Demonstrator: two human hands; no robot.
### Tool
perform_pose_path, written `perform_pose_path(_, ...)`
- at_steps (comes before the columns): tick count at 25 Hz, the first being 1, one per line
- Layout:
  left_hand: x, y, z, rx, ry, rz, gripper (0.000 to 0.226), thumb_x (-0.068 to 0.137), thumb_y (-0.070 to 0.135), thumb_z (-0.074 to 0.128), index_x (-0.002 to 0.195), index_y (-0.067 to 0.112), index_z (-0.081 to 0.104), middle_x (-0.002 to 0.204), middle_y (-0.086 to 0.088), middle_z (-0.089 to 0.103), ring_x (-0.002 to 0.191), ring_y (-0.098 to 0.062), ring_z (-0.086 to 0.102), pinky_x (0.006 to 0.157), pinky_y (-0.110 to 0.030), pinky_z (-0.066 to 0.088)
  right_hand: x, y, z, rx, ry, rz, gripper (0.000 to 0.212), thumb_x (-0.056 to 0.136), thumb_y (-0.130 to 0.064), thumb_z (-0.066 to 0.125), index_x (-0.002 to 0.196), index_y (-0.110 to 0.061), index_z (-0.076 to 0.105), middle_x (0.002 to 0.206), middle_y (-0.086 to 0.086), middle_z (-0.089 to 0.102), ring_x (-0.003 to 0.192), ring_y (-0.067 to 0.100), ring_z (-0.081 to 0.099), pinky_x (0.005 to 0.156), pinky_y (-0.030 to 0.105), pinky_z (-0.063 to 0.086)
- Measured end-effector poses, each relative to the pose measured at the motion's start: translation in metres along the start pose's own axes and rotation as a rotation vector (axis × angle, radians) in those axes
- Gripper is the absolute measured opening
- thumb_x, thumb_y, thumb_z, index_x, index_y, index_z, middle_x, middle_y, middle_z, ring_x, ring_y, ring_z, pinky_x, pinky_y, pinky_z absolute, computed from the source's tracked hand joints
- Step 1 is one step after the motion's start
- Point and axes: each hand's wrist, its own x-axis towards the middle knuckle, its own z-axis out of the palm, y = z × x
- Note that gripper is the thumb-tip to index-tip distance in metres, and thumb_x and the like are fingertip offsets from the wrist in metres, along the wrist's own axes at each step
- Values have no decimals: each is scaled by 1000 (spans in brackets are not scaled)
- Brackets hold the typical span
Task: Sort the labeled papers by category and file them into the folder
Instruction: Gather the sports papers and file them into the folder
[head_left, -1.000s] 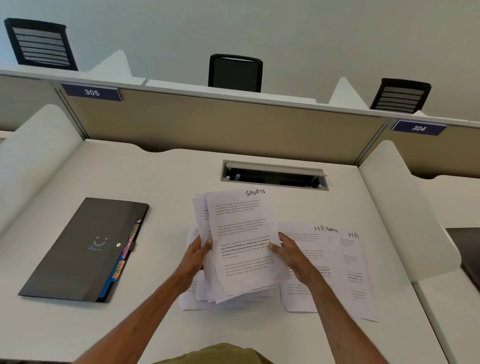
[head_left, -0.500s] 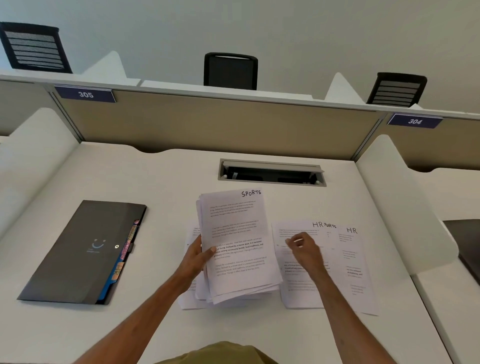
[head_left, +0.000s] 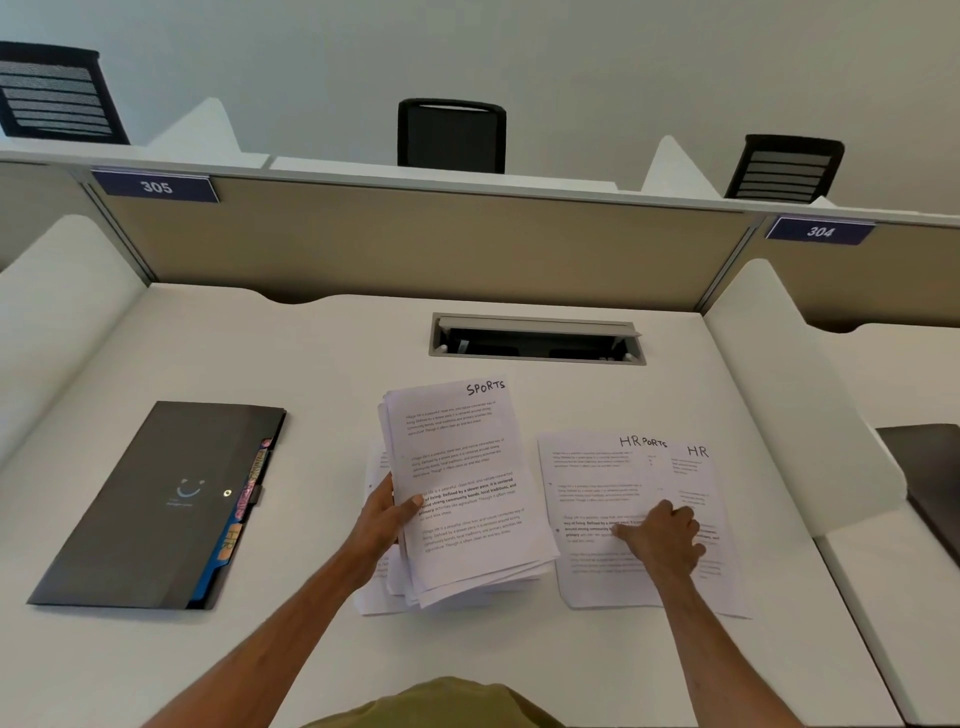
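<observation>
My left hand (head_left: 387, 519) grips a stack of printed papers (head_left: 462, 488) by its left edge; the top sheet is marked SPORTS. More loose sheets (head_left: 375, 597) lie under that stack on the desk. To the right, three overlapping sheets (head_left: 592, 467) lie flat, marked HR, SPORTS and HR. My right hand (head_left: 662, 535) rests on the front HR sheet with curled fingers pressing down, and I cannot tell if it pinches the paper. A dark grey folder (head_left: 145, 499) with coloured tabs lies closed at the left.
A cable tray opening (head_left: 535, 340) sits in the white desk (head_left: 322, 343) behind the papers. Beige partition panels and white side dividers (head_left: 789, 374) bound the desk. A dark object (head_left: 930, 467) lies on the neighbouring desk at the right. Black chairs stand beyond the partition.
My right hand let go of the stack's right edge and moved right and down onto the HR sheet. My left hand keeps holding the stack.
</observation>
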Motion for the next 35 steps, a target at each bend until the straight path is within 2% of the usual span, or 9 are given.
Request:
perform_pose_path(7,-1,-2,-9,-19,21,2,49,104,17,67,149,28,53,129,1,77,109,-23,78,76,-39,67,5,6,-7,49,-6,9,97,70,-55,91,140,-4,46,143,18,45,138,37,41,110,57,38)
perform_pose_path(15,-4,-15,-4,-19,8,-9,52,101,20,70,149,27,53,130,0,76,111,-27,77,85,-49,67,14,16,-8,125,-27,-24,76,72,-44,93,127,-8,54,134,15,57,133,37,44,106,55,37)
perform_pose_path(20,-5,-15,-6,-10,20,-4,51,101,20,71,148,27,54,132,-1,75,111,-28,77,86,-50,66,21,14,-7,216,-72,37,71,73,-37,93,130,-10,61,134,18,58,133,40,44,107,55,37)
perform_pose_path(23,-6,-14,-7,-6,27,-4,48,101,20,70,146,27,55,130,0,76,109,-26,78,83,-45,67,22,21,-16,418,-18,29,50,83,-29,85,125,-12,64,128,15,66,123,39,57,105,51,40)
perform_pose_path(25,-4,-14,-8,-1,34,-17,47,101,20,70,145,28,55,130,0,76,108,-24,78,80,-42,68,25,25,-27,583,23,-15,33,84,-21,83,112,-14,67,115,13,73,100,34,68,92,44,53)
perform_pose_path(27,-1,-13,-10,17,37,-31,47,102,21,70,146,29,55,131,1,76,107,-24,78,80,-43,68,29,26,-38,769,34,-67,20,83,-14,83,97,-16,69,102,14,77,85,31,71,79,40,58)
perform_pose_path(30,6,-5,-11,40,-2,-40,48,102,23,71,146,30,55,131,1,76,109,-25,77,85,-48,67,30,17,-54,1114,-7,-76,16,84,-6,81,88,-17,70,92,11,79,82,29,70,81,42,55)
perform_pose_path(32,8,5,-11,36,-36,-34,46,102,21,70,145,31,56,130,3,76,111,-23,77,84,-44,66,24,6,-62,1282,-49,-63,21,83,-1,81,84,-18,69,87,6,77,83,26,67,83,38,52)
perform_pose_path(35,7,19,-15,0,-22,-20,42,103,14,66,140,32,60,128,5,77,112,-24,76,84,-42,64,16,-13,-61,1371,-129,-59,19,79,1,83,87,-11,71,93,10,75,86,26,67,85,37,52)
